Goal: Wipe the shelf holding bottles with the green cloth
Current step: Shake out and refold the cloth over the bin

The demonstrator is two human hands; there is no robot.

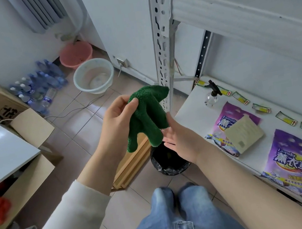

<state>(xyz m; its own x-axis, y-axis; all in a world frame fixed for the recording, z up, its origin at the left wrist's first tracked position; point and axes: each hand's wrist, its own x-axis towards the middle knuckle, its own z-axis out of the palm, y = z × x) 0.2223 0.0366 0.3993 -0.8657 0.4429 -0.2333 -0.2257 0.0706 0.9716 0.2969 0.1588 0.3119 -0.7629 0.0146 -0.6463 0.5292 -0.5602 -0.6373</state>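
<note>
**Denim knees below, green cloth held up short of the shelf**

Jeans (175, 221) fill the bottom of my view, knees pointing ahead over the tiled floor (88, 129). Both forearms reach forward from there, the left one in a pushed-up cream sleeve (74, 224).

My left hand (116, 124) grips the green cloth (147, 119) near its top, thumb and fingers curled round the bunched fabric, and the rest hangs down in loose folds. My right hand (180, 139) is spread flat, fingers straight, palm facing the cloth's lower edge. It sits just beside the fabric; I cannot tell whether it touches. The cloth hangs in the air, left of the shelf and clear of it.

Directly under the cloth stands a small bin with a black liner (169, 163).

To my right runs the white shelf (193, 119). Two purple lavender bags (291, 162) lie flat on it, with a beige card (244, 134) resting partly on the farther one. Beyond them a clear spray bottle (211, 95) with a black trigger stands upright near the perforated metal post (159, 32).

On my left is an open cardboard box (22, 157). Farther off on the floor are a white basin (94, 76), a pink basin (76, 55) behind it, and a cluster of water bottles (38, 85) against the wall.
</note>
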